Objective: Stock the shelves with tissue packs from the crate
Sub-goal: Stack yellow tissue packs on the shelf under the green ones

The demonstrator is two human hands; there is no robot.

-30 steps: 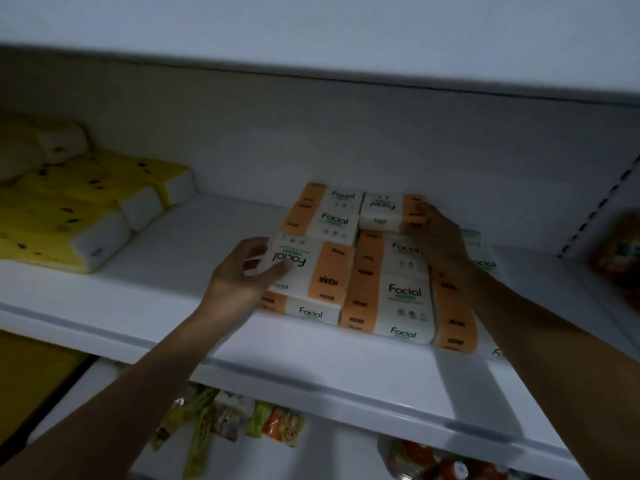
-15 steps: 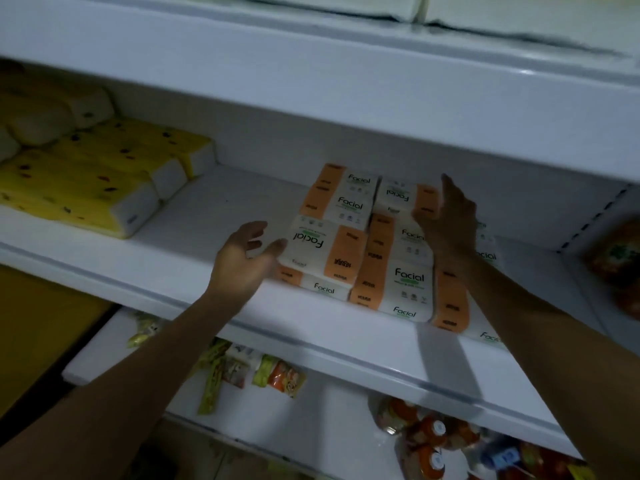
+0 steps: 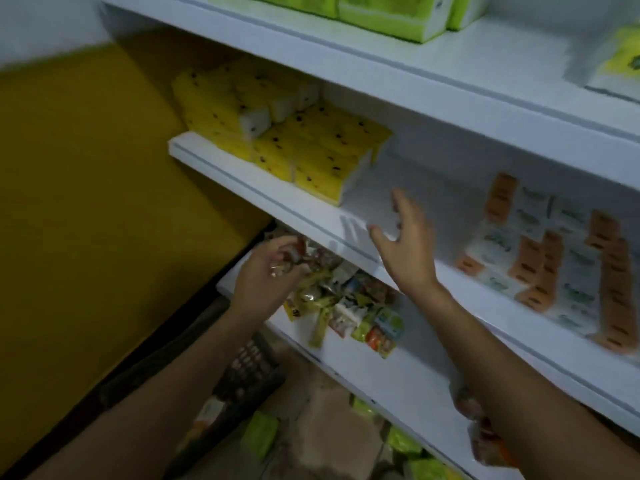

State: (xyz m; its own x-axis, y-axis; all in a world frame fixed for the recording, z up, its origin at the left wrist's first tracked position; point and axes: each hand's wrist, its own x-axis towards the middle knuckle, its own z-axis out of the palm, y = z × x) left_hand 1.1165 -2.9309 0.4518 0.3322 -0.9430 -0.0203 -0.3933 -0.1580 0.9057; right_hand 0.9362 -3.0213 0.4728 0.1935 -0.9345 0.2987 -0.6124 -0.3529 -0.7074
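Orange-and-white tissue packs (image 3: 550,258) lie stacked on the middle white shelf (image 3: 311,216) at the right. Yellow tissue packs (image 3: 294,140) fill the same shelf's left end. My right hand (image 3: 403,244) hangs in the air before the bare middle stretch of that shelf, fingers spread and holding nothing. My left hand (image 3: 268,275) is lower, in front of the shelf below, fingers loosely curled and empty. A dark crate (image 3: 249,375) stands on the floor below, partly behind my left forearm, with green packs (image 3: 259,433) near it.
Small snack packets (image 3: 346,306) crowd the lower shelf under my hands. Green tissue packs (image 3: 388,12) sit on the top shelf. A yellow wall (image 3: 86,202) bounds the left side. More packaged goods (image 3: 485,441) lie on the lowest shelf at the right.
Both hands have let go of the orange packs and drawn back to the left and downward. The view has swung left and down, bringing the crate and floor into sight.
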